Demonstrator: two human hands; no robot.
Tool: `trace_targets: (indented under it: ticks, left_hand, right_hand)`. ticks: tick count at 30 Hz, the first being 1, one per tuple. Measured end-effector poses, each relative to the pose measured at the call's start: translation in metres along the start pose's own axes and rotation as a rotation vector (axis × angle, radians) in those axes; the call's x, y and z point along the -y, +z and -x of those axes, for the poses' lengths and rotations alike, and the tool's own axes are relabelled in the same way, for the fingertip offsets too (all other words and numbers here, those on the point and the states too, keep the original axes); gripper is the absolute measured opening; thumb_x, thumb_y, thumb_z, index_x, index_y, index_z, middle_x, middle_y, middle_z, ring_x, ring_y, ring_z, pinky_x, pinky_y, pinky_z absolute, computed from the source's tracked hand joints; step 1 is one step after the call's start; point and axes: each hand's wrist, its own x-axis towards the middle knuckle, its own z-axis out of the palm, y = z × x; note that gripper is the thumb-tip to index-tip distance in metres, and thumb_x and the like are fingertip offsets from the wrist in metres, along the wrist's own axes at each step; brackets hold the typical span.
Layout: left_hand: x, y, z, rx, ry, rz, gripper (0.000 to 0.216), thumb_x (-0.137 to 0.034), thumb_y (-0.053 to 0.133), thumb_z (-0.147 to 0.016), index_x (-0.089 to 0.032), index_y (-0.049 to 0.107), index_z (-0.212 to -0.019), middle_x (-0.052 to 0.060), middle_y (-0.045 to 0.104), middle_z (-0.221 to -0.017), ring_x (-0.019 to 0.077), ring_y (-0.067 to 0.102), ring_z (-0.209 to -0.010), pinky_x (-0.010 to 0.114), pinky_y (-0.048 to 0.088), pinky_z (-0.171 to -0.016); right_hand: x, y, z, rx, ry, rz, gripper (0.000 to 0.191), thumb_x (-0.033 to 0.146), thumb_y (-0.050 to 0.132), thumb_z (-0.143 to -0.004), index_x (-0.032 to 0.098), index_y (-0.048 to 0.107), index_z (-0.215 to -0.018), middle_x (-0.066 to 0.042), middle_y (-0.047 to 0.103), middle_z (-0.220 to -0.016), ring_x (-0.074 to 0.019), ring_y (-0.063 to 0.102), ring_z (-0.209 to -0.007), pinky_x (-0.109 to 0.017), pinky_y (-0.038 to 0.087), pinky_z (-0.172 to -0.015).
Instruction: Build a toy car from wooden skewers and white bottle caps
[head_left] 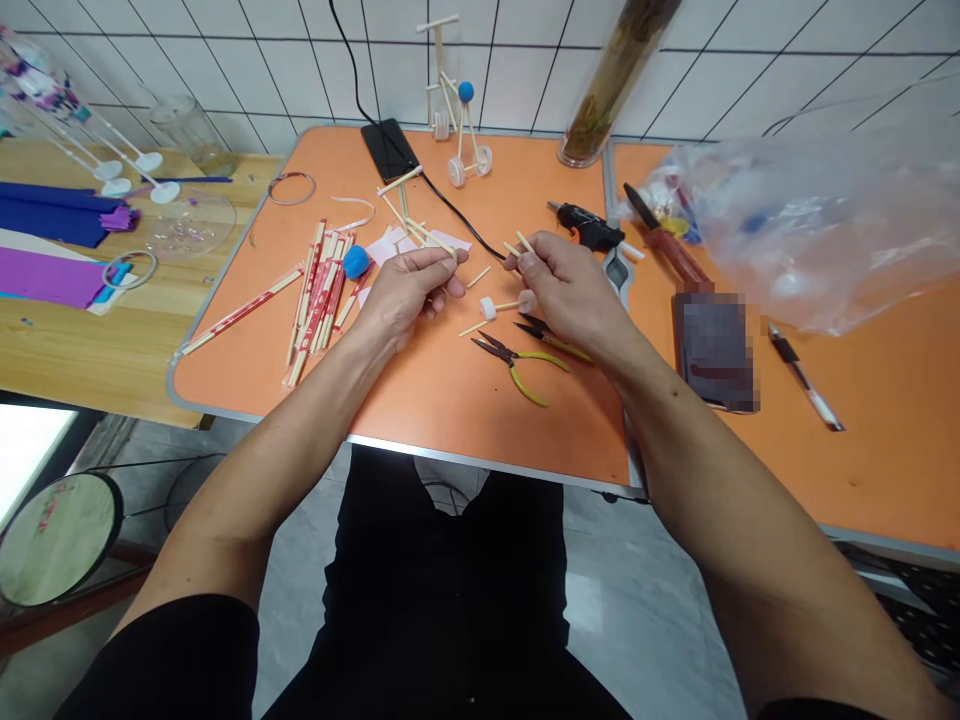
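My left hand [409, 290] is closed around a small frame of glued wooden sticks [409, 215] that rises from its fingers over the orange table [420, 400]. My right hand [566, 290] is closed on short wooden stick pieces [523, 242] poking out above its fingers. Between the hands lies a short stick with a white wheel [489, 308]. Yellow-handled pliers [517, 365] lie just below, near my right wrist. A second small cutter [544, 335] lies partly under my right hand.
A pile of wrapped chopsticks [319, 295] and a blue ball [356, 262] lie left. A stick model with wheels [457, 120], a phone with cable [388, 150], a glue gun [589, 228], a red-handled tool [667, 240], a clear plastic bag [810, 230] and a knife [802, 378] surround the work area.
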Motion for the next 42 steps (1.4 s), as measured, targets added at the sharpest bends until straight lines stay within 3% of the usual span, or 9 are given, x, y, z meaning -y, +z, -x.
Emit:
trace_targets:
  ticks: [4, 8, 11, 19, 25, 32, 35, 39, 42]
  left_hand:
    - [0.003, -0.004, -0.005, 0.008, 0.02, -0.013, 0.006, -0.022, 0.08, -0.1, -0.019, 0.082, -0.095, 0.001, 0.074, -0.071, 0.0061, 0.048, -0.049, 0.022, 0.029, -0.046]
    - [0.003, -0.008, -0.01, 0.012, 0.027, -0.018, 0.007, -0.023, 0.079, -0.101, -0.02, 0.082, -0.095, 0.002, 0.075, -0.074, 0.0068, 0.049, -0.051, 0.023, 0.028, -0.046]
    - [0.002, -0.01, -0.012, 0.004, 0.002, -0.024, 0.005, -0.025, 0.081, -0.101, -0.021, 0.084, -0.101, 0.001, 0.075, -0.074, 0.0071, 0.05, -0.052, 0.022, 0.029, -0.047]
    - [0.0, -0.011, -0.013, -0.026, -0.056, 0.002, 0.012, -0.022, 0.087, -0.098, -0.02, 0.087, -0.109, 0.0, 0.068, -0.065, 0.008, 0.049, -0.051, 0.024, 0.033, -0.05]
    - [-0.001, -0.009, -0.015, -0.017, -0.05, -0.051, 0.016, -0.026, 0.081, -0.102, -0.017, 0.085, -0.114, -0.004, 0.059, -0.059, 0.0069, 0.042, -0.046, 0.021, 0.029, -0.046]
    - [-0.006, -0.009, -0.013, -0.012, -0.029, -0.062, 0.017, -0.024, 0.072, -0.109, -0.015, 0.082, -0.119, -0.005, 0.058, -0.061, 0.0048, 0.042, -0.047, 0.019, 0.029, -0.048]
    - [-0.008, -0.009, -0.012, -0.017, -0.042, -0.087, 0.018, -0.025, 0.073, -0.109, -0.016, 0.083, -0.121, -0.005, 0.058, -0.061, 0.0053, 0.042, -0.047, 0.019, 0.029, -0.047]
    - [-0.007, -0.01, -0.014, -0.006, -0.035, -0.088, 0.017, -0.025, 0.072, -0.109, -0.017, 0.083, -0.118, -0.005, 0.059, -0.061, 0.0047, 0.045, -0.046, 0.019, 0.03, -0.048]
    - [-0.007, -0.011, -0.015, -0.005, -0.023, -0.076, 0.018, -0.025, 0.072, -0.109, -0.016, 0.083, -0.118, -0.005, 0.059, -0.061, 0.0052, 0.044, -0.046, 0.019, 0.031, -0.048]
  right_hand:
    - [-0.007, -0.018, -0.002, -0.071, 0.029, 0.287, 0.029, 0.051, 0.078, -0.103, 0.026, 0.072, -0.09, -0.008, 0.072, -0.083, -0.0291, 0.065, -0.085, -0.04, 0.046, -0.078]
    - [-0.007, -0.028, -0.004, 0.065, 0.142, 0.419, 0.03, 0.042, 0.095, -0.084, 0.026, 0.07, -0.078, -0.005, 0.067, -0.073, -0.0255, 0.058, -0.073, -0.038, 0.036, -0.071]
    - [-0.002, -0.025, -0.003, 0.136, 0.177, 0.417, 0.04, 0.038, 0.097, -0.08, 0.026, 0.061, -0.065, -0.004, 0.061, -0.064, -0.0255, 0.058, -0.073, -0.038, 0.032, -0.07]
    - [0.009, -0.004, 0.004, 0.053, 0.199, 0.505, 0.041, 0.033, 0.088, -0.084, 0.027, 0.054, -0.063, -0.008, 0.062, -0.066, -0.0292, 0.06, -0.076, -0.041, 0.035, -0.072]
    - [0.027, 0.009, 0.0, 0.076, 0.176, 0.602, 0.019, 0.035, 0.072, -0.098, 0.023, 0.072, -0.083, -0.018, 0.079, -0.092, -0.0359, 0.069, -0.092, -0.043, 0.044, -0.077]
    - [0.038, 0.026, -0.005, 0.101, 0.186, 0.605, 0.019, 0.034, 0.068, -0.101, 0.021, 0.076, -0.091, -0.021, 0.082, -0.1, -0.0373, 0.073, -0.095, -0.044, 0.049, -0.079]
    - [0.037, 0.028, -0.003, 0.117, 0.169, 0.56, 0.02, 0.039, 0.07, -0.101, 0.021, 0.076, -0.093, -0.019, 0.082, -0.1, -0.0376, 0.074, -0.097, -0.046, 0.051, -0.082]
    - [0.034, 0.021, 0.0, 0.063, 0.144, 0.44, 0.028, 0.048, 0.075, -0.103, 0.022, 0.073, -0.113, -0.016, 0.08, -0.107, -0.0374, 0.074, -0.104, -0.046, 0.053, -0.09]
    - [0.029, 0.013, -0.002, 0.03, 0.103, 0.366, 0.014, 0.038, 0.061, -0.114, 0.024, 0.064, -0.115, -0.014, 0.079, -0.114, -0.0332, 0.073, -0.108, -0.044, 0.052, -0.094]
